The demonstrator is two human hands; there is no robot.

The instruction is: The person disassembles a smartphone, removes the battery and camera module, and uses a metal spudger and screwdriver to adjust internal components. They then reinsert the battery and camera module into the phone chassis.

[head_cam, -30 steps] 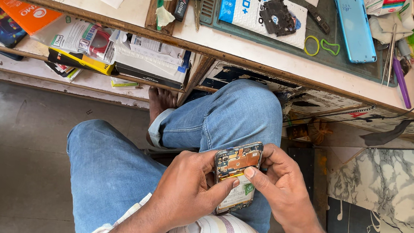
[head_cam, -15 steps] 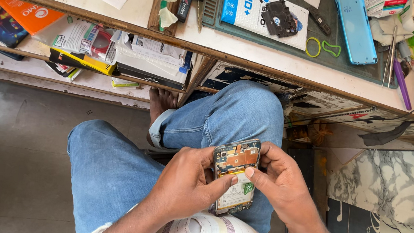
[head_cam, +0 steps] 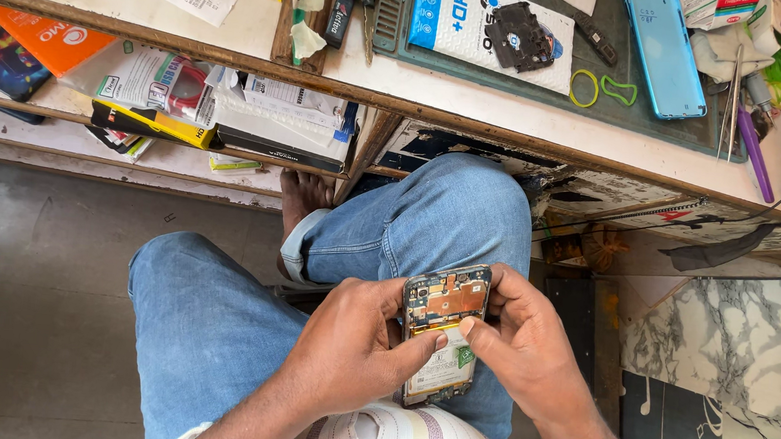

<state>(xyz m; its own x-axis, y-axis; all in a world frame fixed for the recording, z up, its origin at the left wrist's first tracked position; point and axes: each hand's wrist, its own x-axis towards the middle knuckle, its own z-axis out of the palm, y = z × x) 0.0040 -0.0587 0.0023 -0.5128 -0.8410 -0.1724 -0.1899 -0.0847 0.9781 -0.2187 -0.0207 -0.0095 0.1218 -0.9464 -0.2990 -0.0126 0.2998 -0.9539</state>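
Over my lap I hold an opened phone (head_cam: 442,332) with its back cover off, so its circuit board and pale battery show. My left hand (head_cam: 356,344) grips its left edge, thumb pressed on the battery area. My right hand (head_cam: 525,349) holds the right edge, its thumb tip touching the middle of the phone beside a small green part. Both thumbs nearly meet. My knees in blue jeans (head_cam: 310,278) lie under the phone.
A workbench (head_cam: 475,114) runs across the top with a green mat, a blue phone back cover (head_cam: 664,50), a white and blue packet (head_cam: 483,25) with a black part, rubber rings, tweezers, a purple pen. A lower shelf (head_cam: 135,122) holds boxes and packets. Marble-patterned panel at right.
The phone and both hands stay in nearly the same place over my lap; the thumbs shift slightly on the phone's middle.
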